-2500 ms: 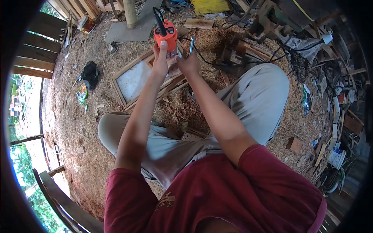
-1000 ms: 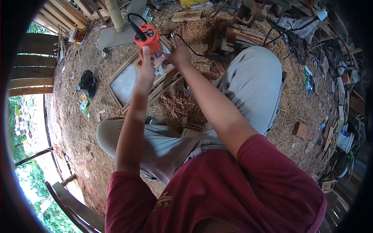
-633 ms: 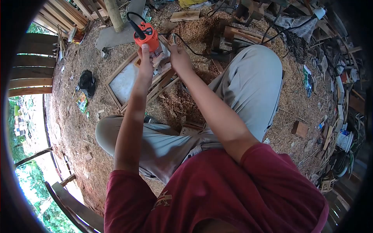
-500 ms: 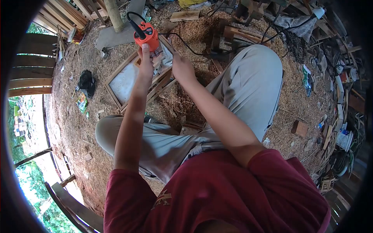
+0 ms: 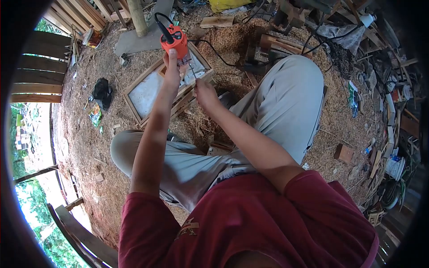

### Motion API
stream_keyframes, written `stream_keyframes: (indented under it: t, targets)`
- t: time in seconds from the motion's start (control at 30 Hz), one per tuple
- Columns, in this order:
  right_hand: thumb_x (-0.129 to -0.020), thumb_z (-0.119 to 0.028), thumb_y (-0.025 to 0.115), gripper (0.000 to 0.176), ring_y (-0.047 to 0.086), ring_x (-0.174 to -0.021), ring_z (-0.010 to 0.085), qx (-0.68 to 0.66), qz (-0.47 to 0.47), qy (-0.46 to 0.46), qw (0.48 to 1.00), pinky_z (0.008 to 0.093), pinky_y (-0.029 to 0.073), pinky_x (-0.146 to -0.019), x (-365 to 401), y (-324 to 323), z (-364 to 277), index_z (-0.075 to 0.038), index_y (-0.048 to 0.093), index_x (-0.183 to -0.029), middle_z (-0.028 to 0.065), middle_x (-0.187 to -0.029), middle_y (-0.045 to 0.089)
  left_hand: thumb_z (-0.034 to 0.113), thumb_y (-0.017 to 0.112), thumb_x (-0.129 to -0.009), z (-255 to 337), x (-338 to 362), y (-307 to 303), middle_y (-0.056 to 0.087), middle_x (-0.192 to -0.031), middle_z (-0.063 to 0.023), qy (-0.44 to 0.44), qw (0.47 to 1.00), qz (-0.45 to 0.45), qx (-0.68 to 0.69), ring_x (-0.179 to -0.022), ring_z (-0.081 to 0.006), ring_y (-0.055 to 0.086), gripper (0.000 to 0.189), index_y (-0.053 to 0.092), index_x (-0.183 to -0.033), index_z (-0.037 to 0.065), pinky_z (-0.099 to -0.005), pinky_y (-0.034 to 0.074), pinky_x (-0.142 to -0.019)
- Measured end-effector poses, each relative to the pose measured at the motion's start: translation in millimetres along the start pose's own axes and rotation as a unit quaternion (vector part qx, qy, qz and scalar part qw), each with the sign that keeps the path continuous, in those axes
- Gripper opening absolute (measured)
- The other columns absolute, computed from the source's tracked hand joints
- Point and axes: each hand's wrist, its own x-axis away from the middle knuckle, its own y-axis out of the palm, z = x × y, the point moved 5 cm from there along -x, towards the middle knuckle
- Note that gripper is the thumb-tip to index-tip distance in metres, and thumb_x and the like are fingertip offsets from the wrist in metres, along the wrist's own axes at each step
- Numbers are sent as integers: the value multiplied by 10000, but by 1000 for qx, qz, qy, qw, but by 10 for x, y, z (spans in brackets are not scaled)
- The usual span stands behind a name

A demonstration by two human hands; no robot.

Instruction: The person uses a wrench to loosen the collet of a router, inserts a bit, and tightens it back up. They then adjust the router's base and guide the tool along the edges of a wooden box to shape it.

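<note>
My left hand (image 5: 171, 69) is wrapped round an orange trim router (image 5: 176, 43), its black cord rising from the top end. The router is held above a wooden frame with a pale panel (image 5: 144, 97). In my closed right hand (image 5: 206, 94) is a thin metal tool (image 5: 193, 73), whose far end reaches the metal base of the router. Fingers hide its near end, so its exact kind cannot be made out. Small pale pieces lie on the panel under the router.
Wood shavings cover the ground. A black plastic bag (image 5: 102, 94) lies to the left, a wooden block (image 5: 343, 153) to the right. A dark cable (image 5: 223, 60) runs past my raised knee (image 5: 297, 73). Planks and scrap line the right edge, and a wooden post (image 5: 137, 18) stands at the back.
My right hand has drawn back slightly towards me and down, and the thin metal tool now shows between it and the router. The whole view has shifted a little; the left hand keeps its hold.
</note>
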Motion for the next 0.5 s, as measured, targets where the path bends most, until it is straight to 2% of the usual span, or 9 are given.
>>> stream_keyframes:
  t: [0.13,0.33,0.43,0.5]
  targets:
    - [-1042,-377,457,390,442,-529,144,-52,-18,-29,998,324,351,-485,-76,81,130,-118,496,-754,2,-652,476,750,450,-980,19,17,-4,436,-1463,-99,-30,999,-9,-12,-1330,-221,453,851,261,-1528,127,-398,363,-1119]
    - [-1052,-386,452,405,419,-511,147,-63,-30,-3,998,322,356,-488,-13,90,38,-116,490,-753,2,-650,473,738,439,-990,5,21,21,409,-1502,-113,-18,1000,-6,9,-1365,-240,436,840,242,-1540,134,-431,328,-1153]
    - [-1060,-401,441,420,435,-539,149,-16,-33,-18,999,321,359,-524,-94,108,121,-103,510,-772,0,-645,471,732,435,-995,10,20,14,408,-1501,-112,-14,1000,-5,6,-1365,-245,437,831,242,-1537,132,-436,330,-1153]
    - [-1063,-420,430,467,493,-585,190,18,-15,-59,998,351,396,-580,-181,102,194,-66,537,-778,40,-650,505,730,435,-996,-13,5,3,407,-1500,-112,-10,1000,-5,2,-1366,-247,436,831,239,-1539,132,-438,332,-1151]
